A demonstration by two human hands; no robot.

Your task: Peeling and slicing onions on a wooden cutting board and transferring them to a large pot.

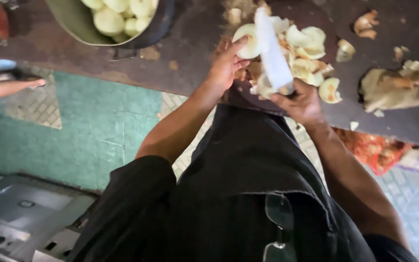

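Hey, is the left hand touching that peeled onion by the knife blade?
Touching. The head view shows the left hand with fingertips pressed on the peeled onion, no gap between them.

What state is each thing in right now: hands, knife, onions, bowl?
Left hand: steadying a peeled onion on the board.
Right hand: closed on the knife's handle.
Knife: blade broad side up, over the onion pile.
Cut onions: piled on the board, with peels.
Bowl: holding peeled whole onions.
Glasses: hung on the shirt.
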